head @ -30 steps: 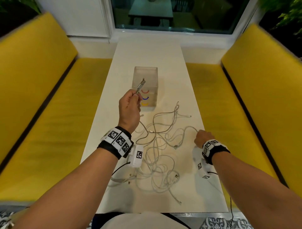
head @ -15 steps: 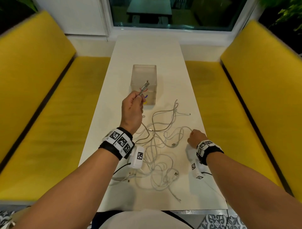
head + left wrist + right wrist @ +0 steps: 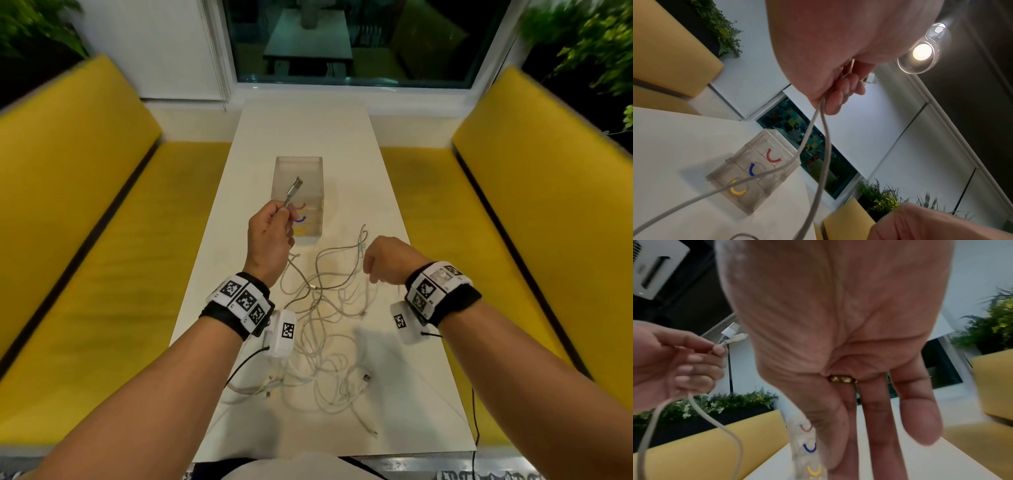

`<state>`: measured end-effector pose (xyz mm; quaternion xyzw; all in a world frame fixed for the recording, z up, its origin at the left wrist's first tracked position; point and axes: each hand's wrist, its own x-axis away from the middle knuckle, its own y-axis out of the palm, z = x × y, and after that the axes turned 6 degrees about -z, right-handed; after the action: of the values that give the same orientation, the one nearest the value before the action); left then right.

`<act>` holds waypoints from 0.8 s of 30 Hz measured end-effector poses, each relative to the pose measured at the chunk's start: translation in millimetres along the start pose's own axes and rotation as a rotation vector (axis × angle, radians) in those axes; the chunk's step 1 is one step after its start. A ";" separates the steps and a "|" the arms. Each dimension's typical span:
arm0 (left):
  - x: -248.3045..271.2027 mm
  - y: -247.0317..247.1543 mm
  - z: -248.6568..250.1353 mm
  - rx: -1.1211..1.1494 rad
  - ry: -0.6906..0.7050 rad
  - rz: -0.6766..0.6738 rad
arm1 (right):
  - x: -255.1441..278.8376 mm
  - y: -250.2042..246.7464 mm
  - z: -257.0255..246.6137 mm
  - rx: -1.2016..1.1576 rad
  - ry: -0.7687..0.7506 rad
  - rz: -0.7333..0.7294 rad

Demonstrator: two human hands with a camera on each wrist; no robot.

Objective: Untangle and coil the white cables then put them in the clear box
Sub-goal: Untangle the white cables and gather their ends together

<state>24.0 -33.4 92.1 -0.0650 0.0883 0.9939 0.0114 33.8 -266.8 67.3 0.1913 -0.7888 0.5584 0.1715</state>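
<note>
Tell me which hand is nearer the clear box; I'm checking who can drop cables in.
Left. The left hand is raised just in front of the clear box; the right hand hangs farther back, off to its right.

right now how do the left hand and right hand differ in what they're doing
The left hand is raised in front of the clear box and grips two plug ends of white cable; the right hand holds nothing that shows. Left fingers are curled round the cable strands; right fingers look straight in the wrist view. Both hover above the tangle of white cables on the table.
</note>
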 end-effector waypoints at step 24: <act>10.5 5.5 -6.6 -0.046 -0.018 -0.065 | -22.6 104.5 96.2 0.006 0.411 -0.051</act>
<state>14.2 -39.8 85.2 -0.0589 0.0630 0.9953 0.0430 -3.7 -323.7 -59.3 0.0939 -0.7303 0.5835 0.3425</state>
